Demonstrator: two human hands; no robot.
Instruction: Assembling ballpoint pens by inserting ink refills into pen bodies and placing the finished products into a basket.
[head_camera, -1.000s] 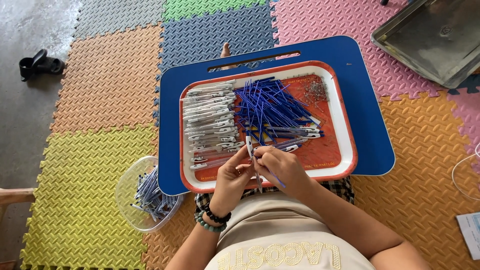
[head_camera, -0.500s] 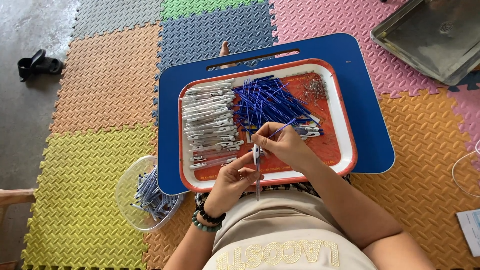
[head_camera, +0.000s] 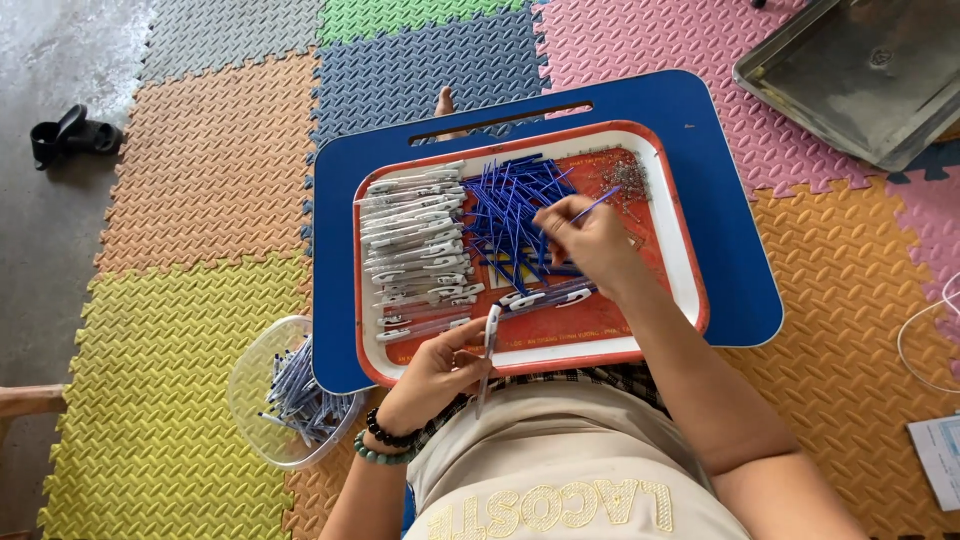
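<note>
White printed paper sheet (head_camera: 938, 458), far right edge

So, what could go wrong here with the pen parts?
The right hand pinches one thin blue refill above the loose blue refill pile; others may scatter. The clear pen barrel in the left hand hangs past the red tray's rim and could drop onto the lap.

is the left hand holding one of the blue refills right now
No, the left hand grips a clear pen barrel, while the right hand holds a blue refill over the red tray.
</note>
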